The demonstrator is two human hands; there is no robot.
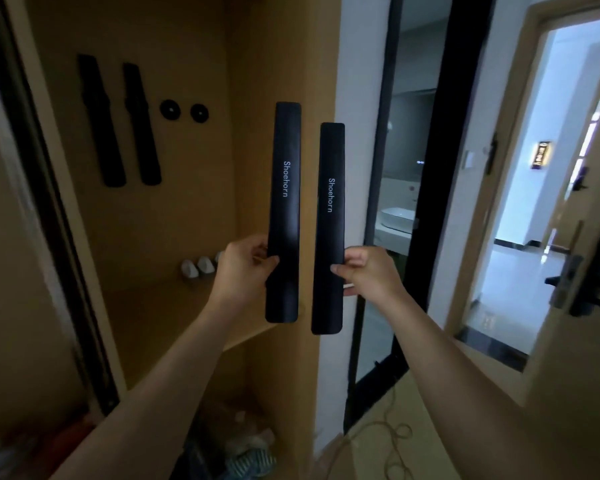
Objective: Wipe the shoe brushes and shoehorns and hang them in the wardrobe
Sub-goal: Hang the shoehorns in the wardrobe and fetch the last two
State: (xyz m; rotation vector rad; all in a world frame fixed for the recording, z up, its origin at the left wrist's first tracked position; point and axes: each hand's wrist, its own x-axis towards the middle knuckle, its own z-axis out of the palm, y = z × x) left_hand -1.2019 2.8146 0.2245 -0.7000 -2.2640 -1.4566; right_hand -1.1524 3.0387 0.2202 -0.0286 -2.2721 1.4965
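The left hand (245, 268) pinched the left shoehorn (284, 209) upright before the open wardrobe (194, 46); the right hand (368, 271) gripped the right shoehorn (330, 226) just beside it, apart. Two black shoe brushes (118, 121) hung on the far back wall, left of two round hooks (184, 110).

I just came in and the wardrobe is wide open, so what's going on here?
A person stands at the open wardrobe holding two black shoehorns upright, the left hand gripping the left shoehorn and the right hand pinching the right shoehorn. Two long black items, probably the brushes, already hang on the back panel. Beside them, two round black mounts are bare, so the shoehorns are not yet hung.
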